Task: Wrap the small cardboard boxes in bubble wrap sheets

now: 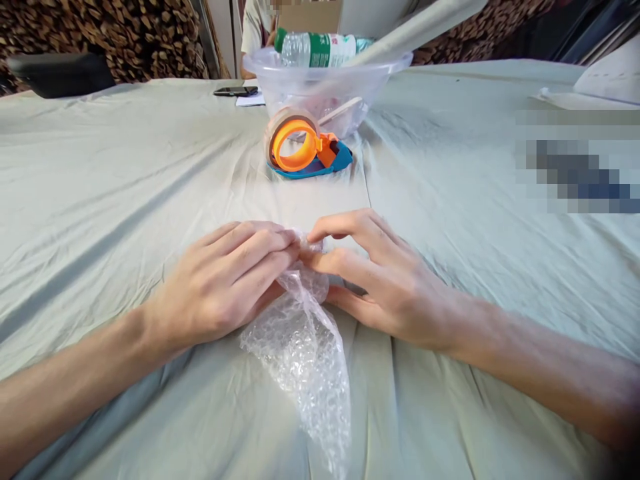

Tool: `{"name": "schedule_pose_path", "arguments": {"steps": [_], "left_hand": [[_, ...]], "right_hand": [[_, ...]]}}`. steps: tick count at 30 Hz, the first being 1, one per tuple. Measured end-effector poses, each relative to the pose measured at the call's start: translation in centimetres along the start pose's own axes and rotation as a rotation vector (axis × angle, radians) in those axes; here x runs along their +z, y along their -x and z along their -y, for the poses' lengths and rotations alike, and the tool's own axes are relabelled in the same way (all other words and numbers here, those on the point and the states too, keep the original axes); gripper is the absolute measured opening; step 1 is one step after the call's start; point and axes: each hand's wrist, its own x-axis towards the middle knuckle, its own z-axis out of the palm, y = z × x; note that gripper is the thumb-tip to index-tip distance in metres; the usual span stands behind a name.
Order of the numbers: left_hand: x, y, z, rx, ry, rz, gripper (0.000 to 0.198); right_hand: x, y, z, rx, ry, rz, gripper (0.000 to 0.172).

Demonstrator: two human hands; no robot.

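A sheet of clear bubble wrap (pixel 305 353) lies on the cloth in front of me, bunched at its far end and trailing in a point toward me. My left hand (pixel 225 277) is closed over the left side of the bunched part, its fingers pressed together. From the right, my right hand (pixel 385 280) grips the same part, with the index finger arched above and the thumb low against the wrap. Whether something is wrapped inside is hidden by the fingers. Beyond the hands sits a blue and orange tape dispenser (pixel 310 150) with a roll of tape on it.
A clear plastic basin (pixel 270 83) stands behind the dispenser, holding a green-labelled bottle (pixel 320 50) and a long white roll (pixel 425 30). A phone (pixel 235 91) lies left of it, and a black case (pixel 63 73) farther left. A person (pixel 255 30) is partly visible behind the creased cloth-covered table (pixel 150 153).
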Motion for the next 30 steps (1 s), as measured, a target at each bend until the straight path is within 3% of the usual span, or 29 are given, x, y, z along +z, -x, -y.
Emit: {"name": "schedule_pose_path", "arguments": {"steps": [5, 14, 18, 24, 30], "left_hand": [[0.2, 0.0, 0.0, -0.012, 0.024, -0.045, 0.004], [0.2, -0.2, -1.1, -0.136, 0.170, -0.104, 0.018], [0.2, 0.0, -1.2, -0.163, 0.210, -0.099, 0.011], [-0.7, 0.4, -1.3, -0.118, 0.258, 0.055, 0.016], [-0.5, 0.0, -2.0, -0.190, 0.242, -0.020, 0.015]], "right_hand": [[-0.3, -0.2, 0.0, -0.036, 0.028, 0.003, 0.003], [-0.6, -0.4, -0.5, -0.103, 0.060, 0.023, 0.018], [-0.3, -0.3, -0.8, -0.079, 0.001, -0.024, 0.003], [0.1, -0.2, -0.5, 0.044, -0.191, -0.089, 0.022], [-0.2, -0.4, -0.2, 0.026, -0.165, -0.064, 0.026]]}}
